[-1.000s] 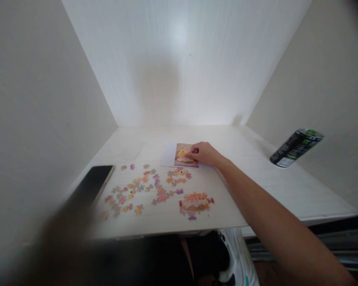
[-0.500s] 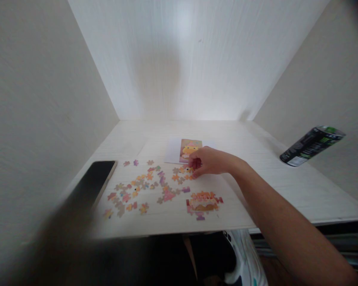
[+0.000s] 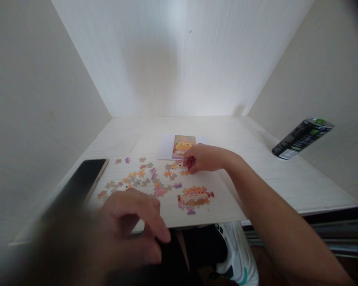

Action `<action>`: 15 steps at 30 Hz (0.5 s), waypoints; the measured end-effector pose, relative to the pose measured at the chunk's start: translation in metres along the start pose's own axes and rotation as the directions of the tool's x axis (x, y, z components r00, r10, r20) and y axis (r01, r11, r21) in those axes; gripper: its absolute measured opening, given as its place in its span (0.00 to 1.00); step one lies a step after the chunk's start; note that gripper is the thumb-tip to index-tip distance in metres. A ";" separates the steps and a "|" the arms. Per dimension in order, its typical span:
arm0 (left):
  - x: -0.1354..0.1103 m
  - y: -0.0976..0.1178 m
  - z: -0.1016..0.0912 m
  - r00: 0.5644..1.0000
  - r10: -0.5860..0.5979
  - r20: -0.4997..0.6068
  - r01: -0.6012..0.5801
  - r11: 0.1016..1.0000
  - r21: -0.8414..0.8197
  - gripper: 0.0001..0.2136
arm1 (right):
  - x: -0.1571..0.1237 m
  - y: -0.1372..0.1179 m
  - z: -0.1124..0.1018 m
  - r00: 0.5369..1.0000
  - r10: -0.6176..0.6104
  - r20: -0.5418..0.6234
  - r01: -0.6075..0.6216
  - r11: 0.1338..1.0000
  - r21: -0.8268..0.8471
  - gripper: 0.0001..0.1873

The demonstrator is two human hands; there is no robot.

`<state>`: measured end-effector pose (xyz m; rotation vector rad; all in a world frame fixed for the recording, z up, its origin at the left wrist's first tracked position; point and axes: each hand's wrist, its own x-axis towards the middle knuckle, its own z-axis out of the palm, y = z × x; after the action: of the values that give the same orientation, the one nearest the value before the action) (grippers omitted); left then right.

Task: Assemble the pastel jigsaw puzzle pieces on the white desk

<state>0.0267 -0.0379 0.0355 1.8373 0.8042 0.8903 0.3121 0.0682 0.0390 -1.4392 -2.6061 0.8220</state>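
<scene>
My right hand (image 3: 201, 159) reaches over the table with its fingers curled and fingertips down among orange and tan puzzle pieces (image 3: 170, 174). The fingers are closed at a puzzle piece, which they partly cover. Just behind is a picture card (image 3: 179, 147) with a yellow character on it. Close to the camera, my left hand (image 3: 134, 226) is raised over the table's front edge, fingers bent, thumb and index tips apart, nothing visible between them. It hides some of the loose pieces. A joined puzzle section (image 3: 193, 198), red, orange and brown, lies in front of my right hand.
A dark phone (image 3: 85, 180) lies at the left. Loose puzzle pieces (image 3: 134, 180) spread across the table's left middle. A black drink can (image 3: 301, 139) stands at the right by the side wall (image 3: 325, 79). White panels enclose the table (image 3: 226, 131) at the back and sides.
My left hand has come up into view at the front left, from a dark blur. My right hand stays at the same pieces. The whole view has shifted slightly.
</scene>
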 end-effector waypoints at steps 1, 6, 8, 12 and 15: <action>0.006 0.004 0.003 0.999 0.018 0.045 -0.015 0.997 -0.075 0.11 | 0.000 0.000 0.000 1.000 -0.012 0.000 0.012 1.000 -0.009 0.10; 0.022 0.010 0.014 0.998 -0.023 0.065 0.039 0.966 -0.256 0.07 | -0.002 -0.006 -0.002 0.998 -0.062 0.001 0.062 0.998 -0.028 0.11; 0.023 0.007 0.016 0.994 -0.095 0.049 0.104 0.961 -0.257 0.08 | -0.002 -0.005 -0.004 0.997 -0.072 0.001 0.072 0.997 -0.005 0.13; 0.028 -0.001 0.023 0.991 -0.137 -0.006 0.134 0.976 -0.174 0.08 | 0.000 0.000 -0.007 0.994 -0.099 -0.037 0.105 0.969 0.222 0.11; 0.034 -0.006 0.033 0.982 -0.094 -0.164 0.081 0.993 -0.089 0.09 | 0.000 -0.005 -0.005 0.982 -0.126 -0.142 0.181 0.851 0.493 0.08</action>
<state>0.0716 -0.0224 0.0277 1.6589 0.9324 1.0164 0.3095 0.0685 0.0458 -1.0747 -2.1571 1.2477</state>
